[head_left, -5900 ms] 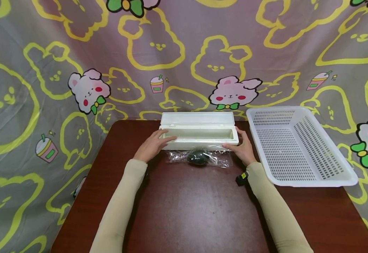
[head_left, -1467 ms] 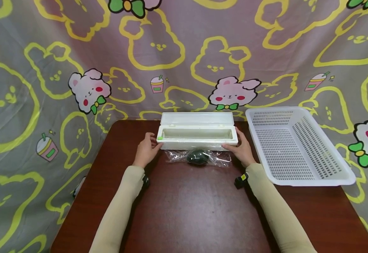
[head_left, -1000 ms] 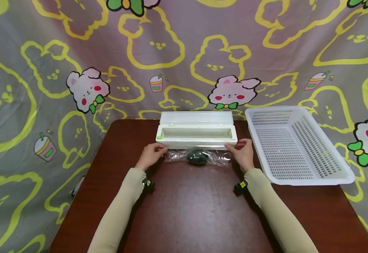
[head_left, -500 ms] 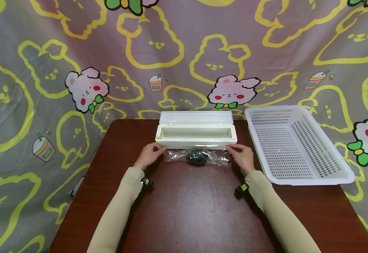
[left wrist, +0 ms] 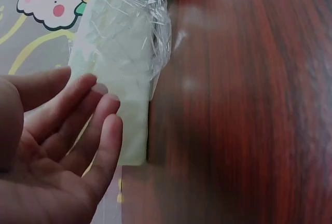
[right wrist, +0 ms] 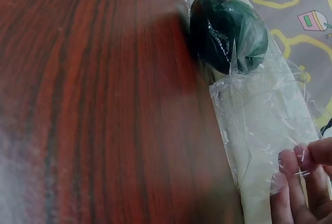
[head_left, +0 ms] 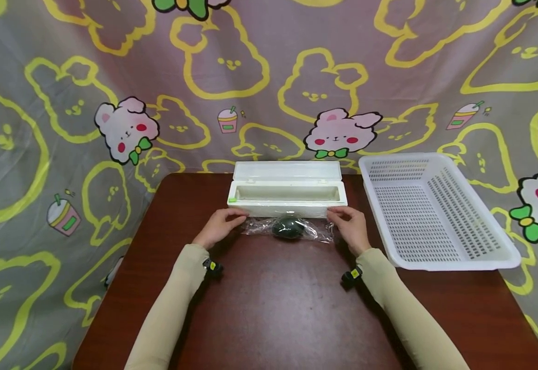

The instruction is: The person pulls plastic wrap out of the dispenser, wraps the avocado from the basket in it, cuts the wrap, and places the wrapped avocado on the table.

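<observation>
A long white cling film dispenser (head_left: 287,210) stands at the table's back with its lid raised and a small green slider (head_left: 233,200) at its left end. Clear cling film (head_left: 317,230) hangs over its front and lies round a dark green oval fruit (head_left: 288,227), which looks like an avocado. My left hand (head_left: 218,226) is at the film's left edge, thumb and fingertips brought together there in the left wrist view. With thumb and fingers my right hand (head_left: 353,228) pinches the film's right edge; the fingertips (right wrist: 288,159) show through it in the right wrist view.
A white plastic basket (head_left: 463,264) with slotted walls stands to the right of the dispenser on the brown table (head_left: 292,308). Behind the table hangs a patterned cloth (head_left: 269,103). Each wrist carries a small black camera.
The left hand has come off the dispenser's left end, forward to the film's edge. The right hand has gone from the box end to the film. The green slider now shows at the left end.
</observation>
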Tool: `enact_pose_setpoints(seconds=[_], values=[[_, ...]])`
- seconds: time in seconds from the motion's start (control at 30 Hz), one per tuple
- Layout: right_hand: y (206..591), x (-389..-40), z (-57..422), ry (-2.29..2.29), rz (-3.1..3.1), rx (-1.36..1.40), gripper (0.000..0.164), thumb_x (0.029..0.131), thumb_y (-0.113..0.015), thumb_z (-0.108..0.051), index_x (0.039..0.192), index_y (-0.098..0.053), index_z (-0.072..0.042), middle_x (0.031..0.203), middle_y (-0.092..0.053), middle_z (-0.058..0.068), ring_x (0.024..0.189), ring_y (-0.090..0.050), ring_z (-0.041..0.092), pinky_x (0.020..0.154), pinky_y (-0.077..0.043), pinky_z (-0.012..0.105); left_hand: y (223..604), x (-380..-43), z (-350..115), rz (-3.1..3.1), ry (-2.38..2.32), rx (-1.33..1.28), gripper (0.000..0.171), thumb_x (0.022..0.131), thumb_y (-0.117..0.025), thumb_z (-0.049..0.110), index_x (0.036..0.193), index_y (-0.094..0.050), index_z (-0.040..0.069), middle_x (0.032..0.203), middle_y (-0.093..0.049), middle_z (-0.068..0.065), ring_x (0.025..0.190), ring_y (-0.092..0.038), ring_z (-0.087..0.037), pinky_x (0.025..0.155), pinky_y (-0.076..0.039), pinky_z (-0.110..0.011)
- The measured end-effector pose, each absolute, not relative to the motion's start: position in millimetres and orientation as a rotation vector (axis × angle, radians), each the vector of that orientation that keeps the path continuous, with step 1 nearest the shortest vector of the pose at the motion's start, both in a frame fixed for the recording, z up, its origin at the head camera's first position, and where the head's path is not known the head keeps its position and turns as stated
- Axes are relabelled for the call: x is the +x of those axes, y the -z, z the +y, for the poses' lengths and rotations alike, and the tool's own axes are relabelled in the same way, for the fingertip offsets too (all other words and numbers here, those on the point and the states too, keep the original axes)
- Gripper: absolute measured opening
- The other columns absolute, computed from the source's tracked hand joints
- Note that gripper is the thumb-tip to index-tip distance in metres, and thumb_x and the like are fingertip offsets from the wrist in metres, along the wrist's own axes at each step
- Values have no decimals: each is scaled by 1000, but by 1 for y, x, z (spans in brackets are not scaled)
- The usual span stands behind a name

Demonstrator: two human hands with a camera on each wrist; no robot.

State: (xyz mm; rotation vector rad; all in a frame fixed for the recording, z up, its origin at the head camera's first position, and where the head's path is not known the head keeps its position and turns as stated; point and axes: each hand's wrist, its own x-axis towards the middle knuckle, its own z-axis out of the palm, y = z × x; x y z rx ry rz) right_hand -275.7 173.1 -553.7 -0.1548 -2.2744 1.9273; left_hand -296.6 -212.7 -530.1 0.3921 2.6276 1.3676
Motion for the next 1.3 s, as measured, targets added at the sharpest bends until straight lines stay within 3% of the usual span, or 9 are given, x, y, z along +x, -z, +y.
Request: enact_pose_setpoints(seconds=[0.1, 0.2, 0.3, 0.53, 0.63, 0.8, 1.3], values=[[553, -276, 173, -1965, -2256, -102, 22, 93, -77, -6, 113, -77, 5, 96, -78, 11, 75, -71, 7, 67, -54, 18, 528, -296, -216, 2645, -1330, 453, 25, 101, -69, 19, 124, -76, 11, 127, -73, -9, 127, -62, -28, 113, -45, -49], [554, -277, 174, -1978, -2239, -82, 22, 94, -76, -6, 112, -77, 5, 99, -78, 6, 75, -68, 6, 69, -54, 17, 527, -295, -220, 2657, -1296, 527, 25, 101, -69, 18, 124, -76, 11, 125, -74, -8, 126, -63, -27, 113, -46, -48], [554, -277, 175, -1993, -2224, -68, 21, 94, -74, -4, 111, -75, 8, 91, -76, -7, 75, -66, 4, 69, -53, 15, 525, -294, -223, 2638, -1283, 593, 27, 100, -70, 17, 125, -76, 11, 126, -74, -6, 126, -63, -26, 112, -47, -49], [549, -275, 177, -2065, -2234, -90, 22, 96, -70, -3, 112, -72, 11, 89, -76, -6, 82, -68, 2, 72, -55, 18, 523, -289, -230, 2610, -1246, 692, 26, 98, -73, 18, 124, -76, 20, 123, -74, 2, 119, -66, -19, 106, -50, -45], [550, -274, 176, -2083, -2223, -100, 22, 96, -69, -2, 113, -70, 13, 86, -74, -12, 84, -70, 5, 77, -57, 19, 522, -286, -230, 2601, -1257, 755, 27, 98, -73, 17, 125, -76, 20, 122, -74, 1, 118, -66, -20, 105, -51, -47], [550, -272, 177, -2134, -2211, -100, 22, 96, -67, 0, 113, -68, 14, 88, -75, -9, 87, -74, 12, 81, -60, 23, 519, -280, -232, 2602, -1241, 836, 27, 98, -73, 16, 125, -77, 18, 121, -74, 0, 114, -67, -20, 101, -54, -48], [550, -263, 180, -2234, -2141, 20, 7, 93, -65, 7, 97, -68, 12, 88, -77, -10, 86, -71, 6, 76, -58, 19, 521, -268, -245, 2703, -1071, 861, 26, 97, -75, 20, 123, -78, 21, 123, -73, 2, 117, -66, -20, 103, -53, -46]])
